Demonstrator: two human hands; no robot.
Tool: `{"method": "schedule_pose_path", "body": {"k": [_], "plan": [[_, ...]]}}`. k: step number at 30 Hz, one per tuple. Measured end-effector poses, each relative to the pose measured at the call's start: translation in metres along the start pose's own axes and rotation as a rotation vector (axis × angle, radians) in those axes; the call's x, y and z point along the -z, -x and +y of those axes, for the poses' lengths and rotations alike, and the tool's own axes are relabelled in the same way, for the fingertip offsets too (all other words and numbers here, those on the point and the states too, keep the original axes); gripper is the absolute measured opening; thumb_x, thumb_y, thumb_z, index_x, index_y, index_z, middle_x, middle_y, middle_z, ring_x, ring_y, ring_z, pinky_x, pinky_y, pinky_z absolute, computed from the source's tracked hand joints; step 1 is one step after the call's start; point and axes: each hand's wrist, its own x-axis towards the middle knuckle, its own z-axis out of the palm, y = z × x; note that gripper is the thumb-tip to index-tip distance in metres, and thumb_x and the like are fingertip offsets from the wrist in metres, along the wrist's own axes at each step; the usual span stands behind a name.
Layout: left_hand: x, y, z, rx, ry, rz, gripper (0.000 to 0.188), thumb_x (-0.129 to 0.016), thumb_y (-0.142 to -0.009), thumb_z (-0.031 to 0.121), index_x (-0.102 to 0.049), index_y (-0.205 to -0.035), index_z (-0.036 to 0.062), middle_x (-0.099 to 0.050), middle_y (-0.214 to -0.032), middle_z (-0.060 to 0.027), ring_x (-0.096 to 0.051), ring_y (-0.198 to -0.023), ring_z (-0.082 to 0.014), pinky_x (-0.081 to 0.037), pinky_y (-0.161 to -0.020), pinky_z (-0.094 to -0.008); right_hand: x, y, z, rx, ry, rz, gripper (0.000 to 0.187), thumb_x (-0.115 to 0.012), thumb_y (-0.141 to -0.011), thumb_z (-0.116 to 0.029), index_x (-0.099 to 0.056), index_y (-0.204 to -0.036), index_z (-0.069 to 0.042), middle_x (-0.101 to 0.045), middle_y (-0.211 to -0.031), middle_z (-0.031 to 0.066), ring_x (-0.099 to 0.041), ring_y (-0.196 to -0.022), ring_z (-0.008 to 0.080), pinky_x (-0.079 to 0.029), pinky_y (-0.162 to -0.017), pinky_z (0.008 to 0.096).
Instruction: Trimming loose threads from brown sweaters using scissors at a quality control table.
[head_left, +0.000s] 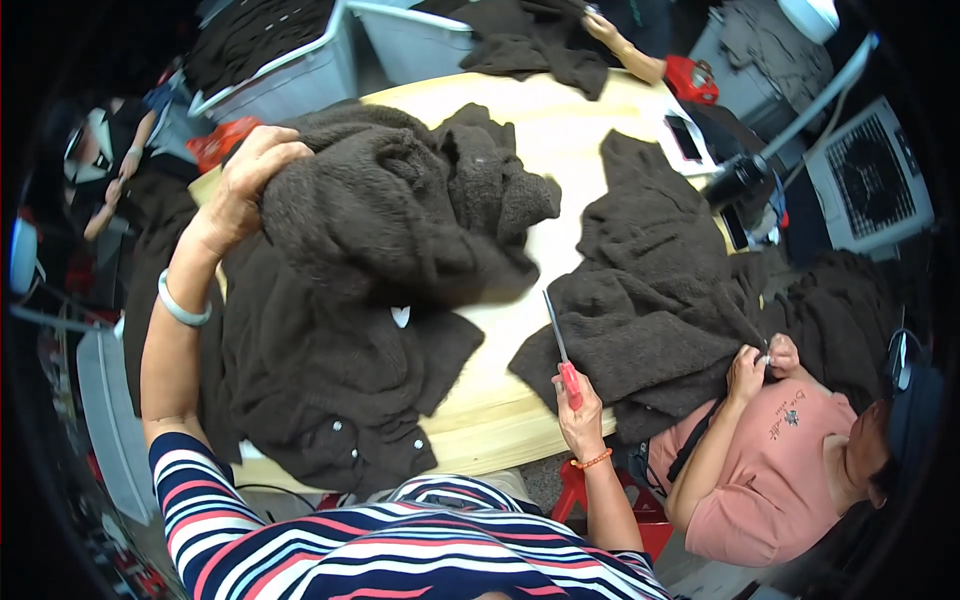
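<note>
The left hand (250,185) grasps a bunched dark garment (370,210) left of upper centre. The right hand (582,415), lower centre, is wrapped round a red-handled tool (570,385), its thin shaft pointing up. A second garment (310,370), lower left, shows a small white patch (400,317). Lower right, a co-worker's pink shirt (760,480) bears dark lettering (789,405).

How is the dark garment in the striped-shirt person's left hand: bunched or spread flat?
Bunched: the garment bulges up in thick, overlapping folds beside the left hand.
</note>
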Motion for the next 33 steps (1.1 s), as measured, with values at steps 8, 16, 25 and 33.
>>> {"method": "schedule_pose_path", "body": {"k": [8,16,25,33], "plan": [[-0.039,0.194,0.004,0.699,-0.419,-0.361,0.096,-0.083,-0.058,0.007,-0.04,-0.144,0.0151,-0.032,-0.148,-0.0227,-0.026,-0.141,-0.044,-0.031,-0.11,-0.0575,-0.051,0.004,-0.021,0.088,0.16,-0.159,0.03,-0.061,-0.093,-0.014,-0.06,-0.121,-0.005,-0.064,-0.109,0.0189,-0.064,-0.102,0.0361,-0.05,-0.087,0.0385],[-0.163,0.12,0.137,0.067,-0.019,-0.285,0.076,-0.081,-0.067,0.028,-0.052,-0.133,0.0073,-0.048,-0.133,-0.022,-0.042,-0.13,-0.0404,-0.035,-0.107,-0.052,-0.063,0.008,-0.025,-0.018,0.205,-0.148,0.029,-0.06,-0.093,-0.014,-0.06,-0.12,-0.004,-0.064,-0.108,0.0181,-0.064,-0.1,0.0334,-0.049,-0.087,0.0374],[-0.154,0.086,0.086,0.366,0.329,-0.522,0.023,-0.066,-0.077,0.012,-0.069,-0.098,0.0031,-0.068,-0.082,-0.0143,-0.067,-0.08,-0.0332,-0.052,-0.07,-0.0401,-0.041,0.018,-0.011,-0.062,0.228,-0.098,0.028,-0.061,-0.092,-0.012,-0.06,-0.12,-0.004,-0.064,-0.11,0.0196,-0.064,-0.102,0.0359,-0.049,-0.088,0.0388],[0.05,0.191,0.07,0.541,0.298,-1.123,0.031,-0.075,-0.078,0.024,-0.068,-0.098,0.0022,-0.066,-0.082,-0.02,-0.064,-0.078,-0.0365,-0.049,-0.065,-0.0406,-0.046,-0.003,-0.055,0.086,0.25,-0.105,0.028,-0.062,-0.093,-0.014,-0.061,-0.12,-0.005,-0.067,-0.098,0.0171,-0.067,-0.092,0.0292,-0.051,-0.083,0.0343]]}}
